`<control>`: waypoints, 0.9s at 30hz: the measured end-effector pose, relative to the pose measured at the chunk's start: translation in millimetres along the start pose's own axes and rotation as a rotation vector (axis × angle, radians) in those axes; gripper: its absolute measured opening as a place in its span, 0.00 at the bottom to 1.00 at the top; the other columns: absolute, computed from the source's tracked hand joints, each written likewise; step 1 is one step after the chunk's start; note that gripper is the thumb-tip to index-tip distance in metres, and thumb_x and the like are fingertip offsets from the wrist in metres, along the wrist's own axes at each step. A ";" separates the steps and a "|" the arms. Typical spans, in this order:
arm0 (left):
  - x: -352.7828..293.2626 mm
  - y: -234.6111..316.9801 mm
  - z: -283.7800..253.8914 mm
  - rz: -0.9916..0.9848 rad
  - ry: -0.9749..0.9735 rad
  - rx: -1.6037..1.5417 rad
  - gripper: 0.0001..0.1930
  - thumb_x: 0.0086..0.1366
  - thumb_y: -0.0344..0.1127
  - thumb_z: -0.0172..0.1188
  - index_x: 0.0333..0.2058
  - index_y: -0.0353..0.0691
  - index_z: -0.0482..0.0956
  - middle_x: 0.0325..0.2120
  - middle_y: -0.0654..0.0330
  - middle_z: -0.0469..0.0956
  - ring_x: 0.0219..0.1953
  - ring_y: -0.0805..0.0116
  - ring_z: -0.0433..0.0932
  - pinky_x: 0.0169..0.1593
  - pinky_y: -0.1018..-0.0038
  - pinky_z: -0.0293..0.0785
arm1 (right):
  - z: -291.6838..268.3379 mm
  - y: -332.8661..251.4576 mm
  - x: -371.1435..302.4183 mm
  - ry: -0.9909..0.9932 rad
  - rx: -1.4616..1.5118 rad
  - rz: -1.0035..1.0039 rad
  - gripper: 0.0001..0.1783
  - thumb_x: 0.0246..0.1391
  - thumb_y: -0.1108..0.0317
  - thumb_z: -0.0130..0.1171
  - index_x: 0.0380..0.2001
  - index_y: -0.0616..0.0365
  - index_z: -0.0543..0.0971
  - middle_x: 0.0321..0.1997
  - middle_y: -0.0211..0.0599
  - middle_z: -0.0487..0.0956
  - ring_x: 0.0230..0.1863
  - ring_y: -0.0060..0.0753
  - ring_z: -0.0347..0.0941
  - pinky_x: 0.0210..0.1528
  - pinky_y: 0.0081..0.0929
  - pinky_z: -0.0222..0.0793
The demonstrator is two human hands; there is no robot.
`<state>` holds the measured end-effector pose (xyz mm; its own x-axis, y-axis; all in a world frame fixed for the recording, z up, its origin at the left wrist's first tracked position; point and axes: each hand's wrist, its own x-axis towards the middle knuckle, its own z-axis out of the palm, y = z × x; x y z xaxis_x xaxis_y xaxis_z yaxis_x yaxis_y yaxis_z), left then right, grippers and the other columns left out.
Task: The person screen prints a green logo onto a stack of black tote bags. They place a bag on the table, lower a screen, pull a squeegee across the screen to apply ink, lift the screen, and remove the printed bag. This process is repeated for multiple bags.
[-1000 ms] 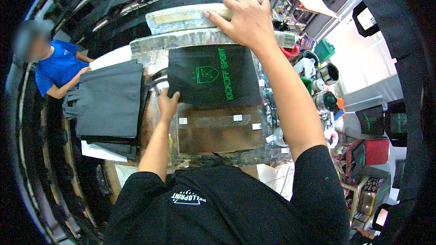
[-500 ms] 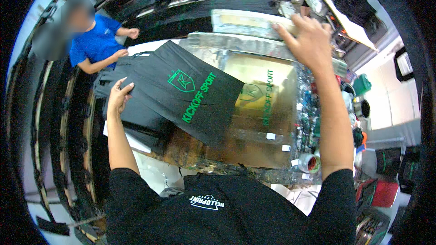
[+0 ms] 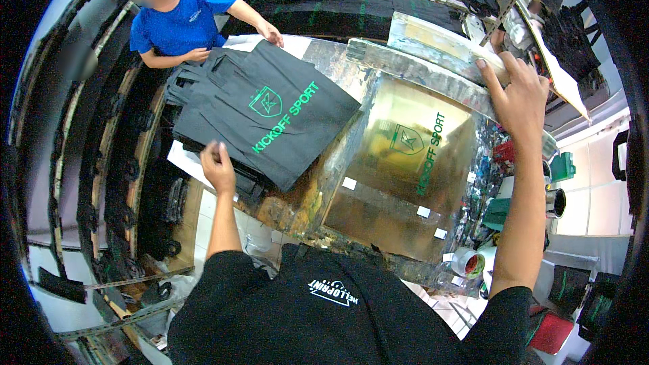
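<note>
Step in hand, as judged: printed bag being set down on the pile. The dark printed bag [image 3: 267, 118] is spread askew over the stack of dark bags [image 3: 179, 93] on the left of the tabletop [image 3: 291, 206], green crest and lettering facing up. The left hand [image 3: 218, 167] is placed at the bag's lower-left edge, fingers curled; whether the edge is pinched cannot be told. The pale frame [image 3: 439, 47] is clamped at its right end by the right hand [image 3: 519, 94], clear of the flat board [image 3: 378, 209], on which a matching print is seen. The bag's top edge is neared by a hand [image 3: 270, 32] of the co-worker in a blue shirt [image 3: 179, 23]; contact is unclear. Next move, as judged: bag to be let go without smearing the possibly wet print, frame to be kept up, fresh blank to be placed squarely on the board.
</note>
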<state>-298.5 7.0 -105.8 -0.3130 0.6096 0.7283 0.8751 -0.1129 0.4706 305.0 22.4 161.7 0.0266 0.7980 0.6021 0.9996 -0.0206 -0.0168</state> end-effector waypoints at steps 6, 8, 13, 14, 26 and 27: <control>-51.0 11.8 -34.8 -0.218 -0.109 -0.122 0.10 0.71 0.37 0.69 0.44 0.36 0.85 0.31 0.61 0.78 0.31 0.70 0.75 0.36 0.71 0.73 | 0.3 -2.9 -3.2 0.022 -0.026 -0.009 0.32 0.64 0.34 0.58 0.41 0.56 0.83 0.39 0.46 0.84 0.48 0.51 0.79 0.56 0.53 0.63; -35.9 20.4 -41.7 -0.155 -0.148 -0.139 0.09 0.70 0.36 0.70 0.42 0.36 0.85 0.32 0.60 0.80 0.32 0.69 0.77 0.37 0.71 0.75 | -2.0 -3.7 -4.2 -0.003 -0.038 0.006 0.33 0.65 0.33 0.56 0.41 0.56 0.84 0.39 0.46 0.84 0.48 0.51 0.80 0.55 0.53 0.64; -0.5 28.2 -42.4 0.154 -0.262 -0.089 0.09 0.66 0.35 0.70 0.41 0.37 0.85 0.36 0.55 0.82 0.39 0.53 0.81 0.47 0.60 0.77 | -1.2 -3.3 -8.9 0.016 -0.063 -0.023 0.34 0.66 0.32 0.55 0.43 0.56 0.84 0.39 0.46 0.85 0.48 0.50 0.80 0.55 0.52 0.64; 3.3 29.6 -39.6 0.231 -0.306 -0.014 0.12 0.64 0.38 0.72 0.41 0.37 0.85 0.40 0.54 0.83 0.46 0.50 0.80 0.53 0.57 0.75 | -2.3 -4.6 -10.4 0.010 -0.063 -0.016 0.34 0.66 0.32 0.54 0.43 0.56 0.84 0.39 0.46 0.85 0.48 0.50 0.80 0.55 0.52 0.64; -32.6 1.6 15.0 0.273 -0.902 0.465 0.44 0.74 0.68 0.50 0.77 0.45 0.59 0.79 0.53 0.53 0.81 0.45 0.47 0.80 0.41 0.38 | -8.1 -7.8 -10.8 -0.031 -0.054 0.013 0.35 0.65 0.32 0.56 0.47 0.57 0.85 0.41 0.46 0.84 0.49 0.49 0.79 0.57 0.51 0.63; -34.4 -2.3 15.8 0.281 -0.868 0.460 0.39 0.76 0.64 0.49 0.76 0.47 0.62 0.78 0.55 0.56 0.80 0.48 0.49 0.80 0.43 0.40 | -7.8 -8.0 -10.5 -0.020 -0.046 0.005 0.35 0.64 0.33 0.56 0.46 0.57 0.85 0.41 0.46 0.84 0.49 0.50 0.79 0.56 0.51 0.63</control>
<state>-284.0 -1.3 -139.9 0.1406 0.9864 0.0846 0.9899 -0.1384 -0.0314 296.8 9.4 161.7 0.0317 0.8099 0.5857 0.9985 -0.0518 0.0175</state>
